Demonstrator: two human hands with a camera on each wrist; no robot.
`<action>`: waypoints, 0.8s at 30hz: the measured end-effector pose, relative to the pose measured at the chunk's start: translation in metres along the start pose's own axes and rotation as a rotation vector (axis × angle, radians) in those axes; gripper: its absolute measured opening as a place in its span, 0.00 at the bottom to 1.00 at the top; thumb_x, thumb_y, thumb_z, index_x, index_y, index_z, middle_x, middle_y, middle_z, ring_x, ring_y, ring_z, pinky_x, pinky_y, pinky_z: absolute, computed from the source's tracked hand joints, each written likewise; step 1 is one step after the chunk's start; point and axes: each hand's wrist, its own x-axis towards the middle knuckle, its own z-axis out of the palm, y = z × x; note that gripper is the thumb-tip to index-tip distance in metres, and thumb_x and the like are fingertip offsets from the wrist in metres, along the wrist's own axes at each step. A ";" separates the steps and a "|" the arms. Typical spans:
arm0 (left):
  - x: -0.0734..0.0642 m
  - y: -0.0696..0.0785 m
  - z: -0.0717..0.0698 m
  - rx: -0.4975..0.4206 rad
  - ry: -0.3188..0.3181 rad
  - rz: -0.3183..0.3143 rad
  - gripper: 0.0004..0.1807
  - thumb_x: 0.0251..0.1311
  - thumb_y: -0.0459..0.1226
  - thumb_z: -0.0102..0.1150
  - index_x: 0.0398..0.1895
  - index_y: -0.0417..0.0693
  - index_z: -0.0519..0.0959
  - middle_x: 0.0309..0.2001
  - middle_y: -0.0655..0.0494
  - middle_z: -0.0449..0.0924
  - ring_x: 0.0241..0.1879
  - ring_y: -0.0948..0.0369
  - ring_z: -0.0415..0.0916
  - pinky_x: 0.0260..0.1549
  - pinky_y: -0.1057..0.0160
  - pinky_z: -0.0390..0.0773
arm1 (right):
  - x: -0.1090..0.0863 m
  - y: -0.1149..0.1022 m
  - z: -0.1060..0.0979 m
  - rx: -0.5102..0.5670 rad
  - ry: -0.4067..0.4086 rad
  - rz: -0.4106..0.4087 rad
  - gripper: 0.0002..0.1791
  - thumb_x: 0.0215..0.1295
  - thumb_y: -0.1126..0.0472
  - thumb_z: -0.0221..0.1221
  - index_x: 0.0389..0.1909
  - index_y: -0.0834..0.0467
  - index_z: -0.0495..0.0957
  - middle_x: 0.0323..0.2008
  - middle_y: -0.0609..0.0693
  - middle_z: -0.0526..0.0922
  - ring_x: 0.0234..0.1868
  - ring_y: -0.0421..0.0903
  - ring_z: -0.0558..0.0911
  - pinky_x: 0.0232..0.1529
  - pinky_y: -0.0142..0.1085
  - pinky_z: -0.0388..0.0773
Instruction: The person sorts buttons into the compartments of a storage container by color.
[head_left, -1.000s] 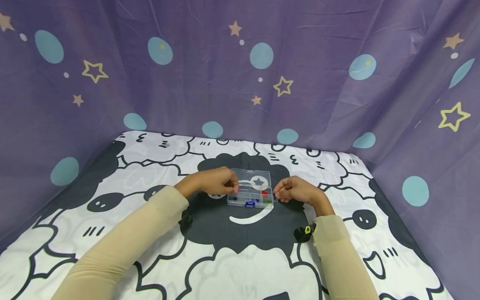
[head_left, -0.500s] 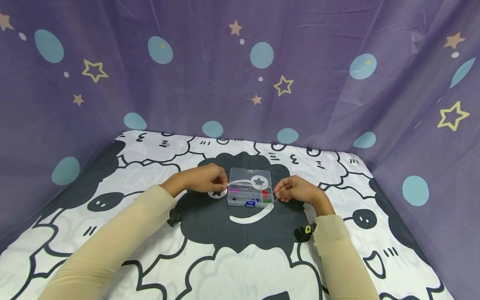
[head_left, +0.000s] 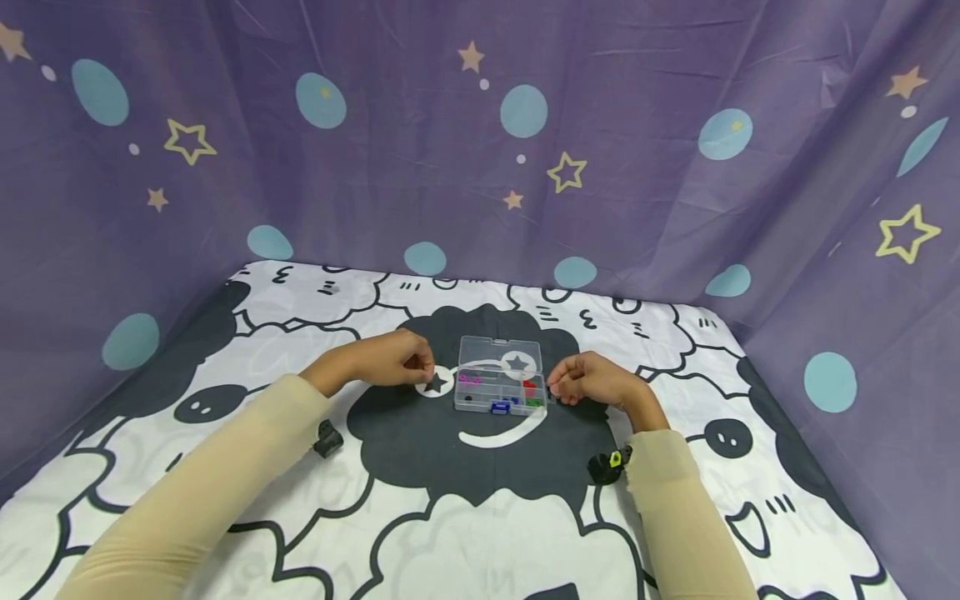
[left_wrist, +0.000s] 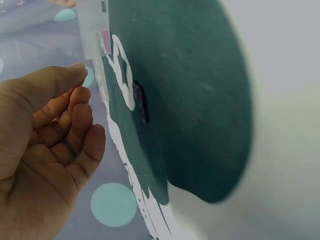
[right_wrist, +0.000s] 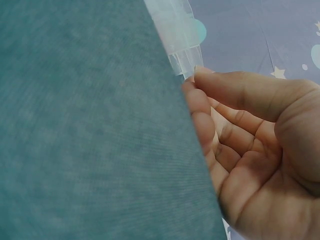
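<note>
A clear plastic compartment box lies on the cloth with its lid raised at the back. Pink ring-like pieces sit in its back left compartment. Red pieces, green pieces and blue pieces are in the right-hand compartments. My right hand pinches the box's right edge between thumb and fingertips. My left hand hovers left of the box with loosely curled fingers; nothing shows between them in the left wrist view.
A small dark reddish item lies on the dark cloth patch in the left wrist view; its kind is unclear. The patterned cloth spreads under the box. A purple curtain hangs behind.
My left hand has moved from over the box's left compartments out to the left, uncovering the pink pieces. My right hand stays at the box's right edge.
</note>
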 end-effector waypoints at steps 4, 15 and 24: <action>-0.006 -0.003 0.000 -0.011 0.005 -0.013 0.04 0.66 0.33 0.64 0.32 0.48 0.85 0.28 0.63 0.76 0.25 0.69 0.72 0.29 0.65 0.75 | 0.000 -0.001 0.000 0.004 0.005 0.006 0.09 0.69 0.68 0.61 0.46 0.68 0.82 0.34 0.52 0.86 0.32 0.46 0.82 0.36 0.38 0.81; -0.019 -0.017 0.000 -0.023 -0.031 -0.054 0.04 0.66 0.32 0.65 0.32 0.47 0.86 0.29 0.64 0.80 0.27 0.68 0.74 0.31 0.64 0.77 | 0.000 0.000 0.001 0.006 0.003 0.010 0.09 0.69 0.68 0.62 0.46 0.68 0.82 0.34 0.52 0.87 0.32 0.46 0.82 0.37 0.39 0.81; -0.025 -0.027 -0.002 -0.041 -0.087 -0.093 0.04 0.63 0.31 0.67 0.33 0.48 0.86 0.30 0.63 0.81 0.28 0.68 0.75 0.30 0.66 0.77 | -0.001 -0.001 0.001 -0.001 0.008 0.011 0.09 0.69 0.68 0.62 0.46 0.67 0.83 0.35 0.52 0.86 0.32 0.46 0.82 0.37 0.39 0.81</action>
